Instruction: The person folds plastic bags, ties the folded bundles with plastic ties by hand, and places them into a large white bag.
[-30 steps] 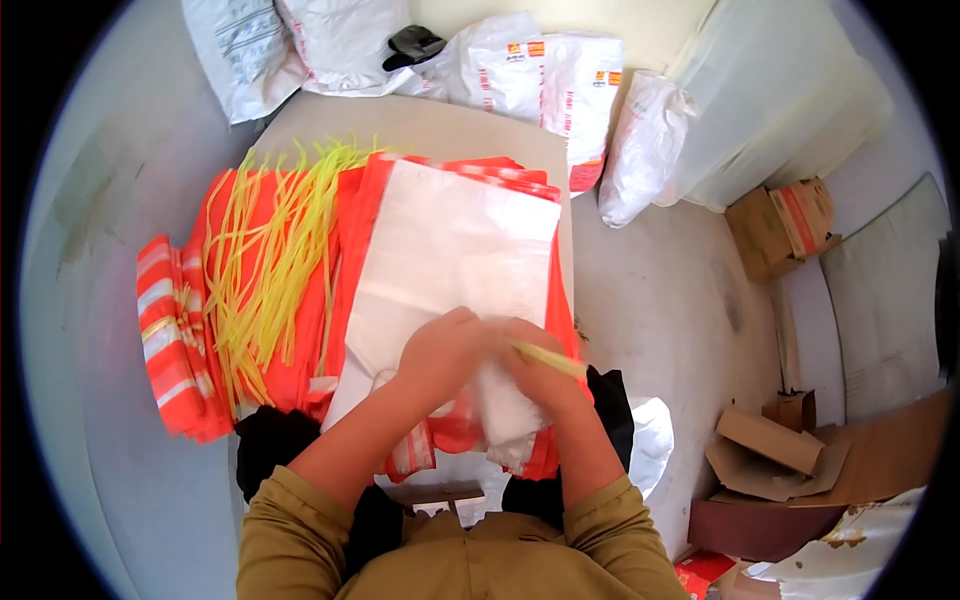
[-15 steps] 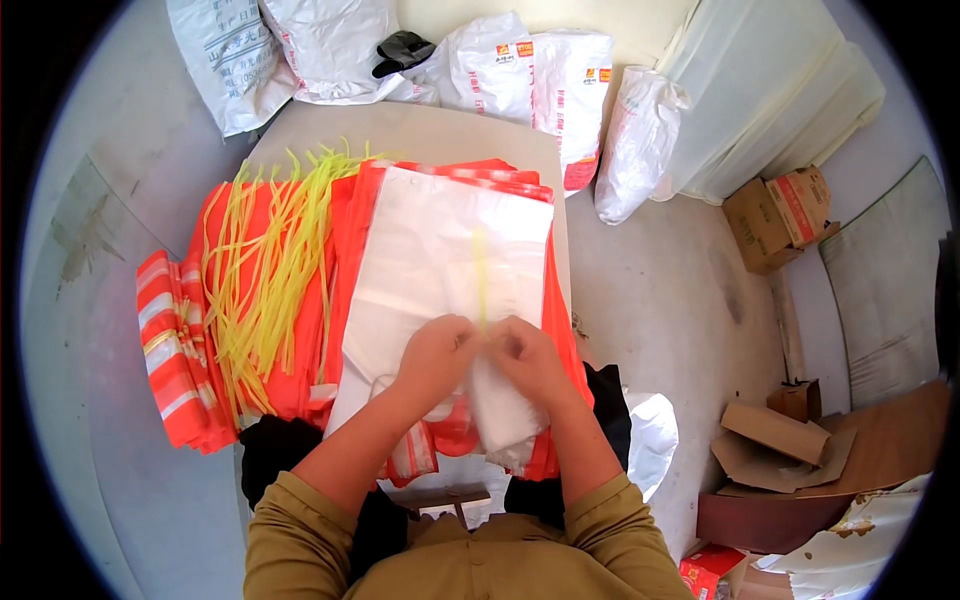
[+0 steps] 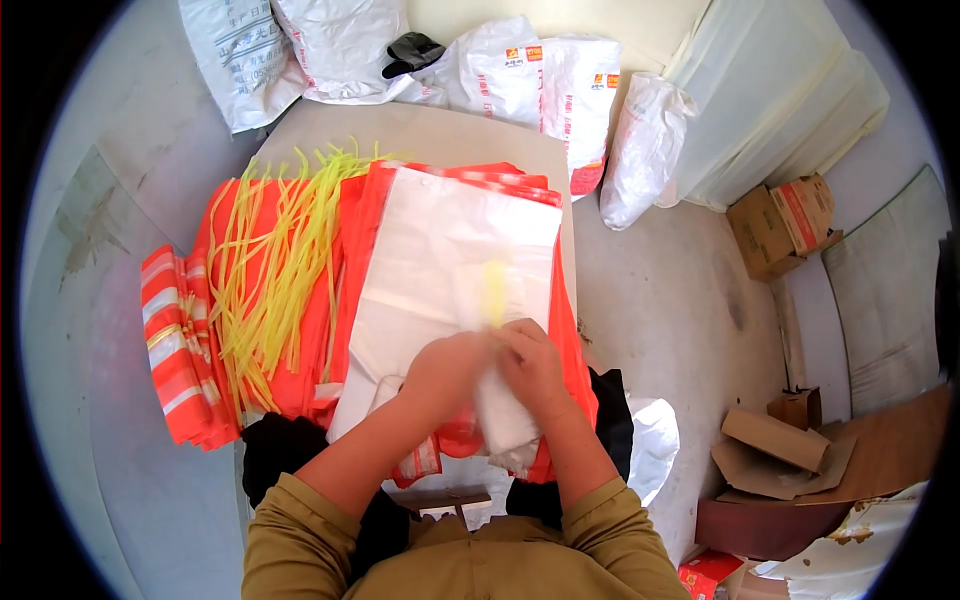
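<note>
A white folded bundle (image 3: 506, 412), seemingly of plastic sheet or bags, lies under my hands on a stack of white and red sheets (image 3: 420, 240). A yellow strip (image 3: 494, 285) sticks up beyond my fingers, blurred by motion. My left hand (image 3: 452, 368) is closed at the strip beside the bundle, its fingertips smeared and partly hidden. Next to it, my right hand (image 3: 530, 368) pinches the strip, the two hands meeting over the bundle. To the left, many loose yellow strips (image 3: 285, 270) are spread over red sheets.
At the far left edge of the table (image 3: 420, 125) lies a tied roll of red-and-white striped material (image 3: 178, 350). White printed sacks (image 3: 495, 75) stand behind the table. Cardboard boxes (image 3: 785, 225) sit on the floor at right, with flattened cardboard (image 3: 790, 450) nearer.
My left hand has turned over and shifted toward the right hand, its back now up. The yellow strip looks shorter and wider above my fingers. The view has moved slightly.
</note>
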Motion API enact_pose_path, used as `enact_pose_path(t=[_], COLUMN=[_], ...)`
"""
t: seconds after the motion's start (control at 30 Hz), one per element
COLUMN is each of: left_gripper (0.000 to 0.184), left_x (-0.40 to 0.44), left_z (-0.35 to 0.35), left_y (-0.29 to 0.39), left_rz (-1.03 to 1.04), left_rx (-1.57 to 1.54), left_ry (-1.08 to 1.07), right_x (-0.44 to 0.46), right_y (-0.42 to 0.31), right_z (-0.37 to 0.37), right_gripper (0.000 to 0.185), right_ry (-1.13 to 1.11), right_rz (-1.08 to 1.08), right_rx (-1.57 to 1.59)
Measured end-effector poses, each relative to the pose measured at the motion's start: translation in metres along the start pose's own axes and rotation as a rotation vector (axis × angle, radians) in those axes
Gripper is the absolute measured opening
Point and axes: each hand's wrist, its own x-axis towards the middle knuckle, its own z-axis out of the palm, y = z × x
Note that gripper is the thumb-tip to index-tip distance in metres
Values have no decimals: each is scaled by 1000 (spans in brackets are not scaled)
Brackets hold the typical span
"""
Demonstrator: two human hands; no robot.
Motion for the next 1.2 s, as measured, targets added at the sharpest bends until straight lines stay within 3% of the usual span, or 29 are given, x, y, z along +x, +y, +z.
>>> enact_pose_path(t=[0.17, 0.27, 0.37, 0.47, 0.57, 0.83, 0.97, 1.07, 1.13, 1.2], left_gripper=[12, 12, 12, 12, 11, 11, 8, 9, 14, 15], left_x=[1, 1, 1, 3, 4, 5, 5, 5, 7, 3], left_z=[-3, 2, 3, 4, 3, 0, -6, -14, -15, -25], left_y=[3, -5, -7, -8, -9, -8, -8, -3, 0, 7], left_rz=[-91, -122, -146, -164, -179, -148, -115, -133, -181, -209], left_rx=[-91, -94, -100, -141, -156, -102, 215, 340, 367, 192], left_ry=[52, 63, 48, 44, 42, 29, -47, -83, -47, 35], right_x=[-2, -4, 6, 6, 7, 4, -6, -16, -21, -27], right_y=[4, 4, -6, 10, 9, 4, 16, 20, 10, 5], right_z=[0, -1, -11, -12, -22, -20, -29, -33, -33, -34], right_gripper=[29, 27, 26, 27, 27, 18, 15, 22, 32, 43], right_ry=[-1, -32, -156, -267, -404, -209, -154, -159, -77, -20], right_rz=[-5, 148, 482, 402, 387, 78, -137, -95, 97, 234], right_rx=[63, 193, 321, 434, 349, 160, -108, -126, -145, -149])
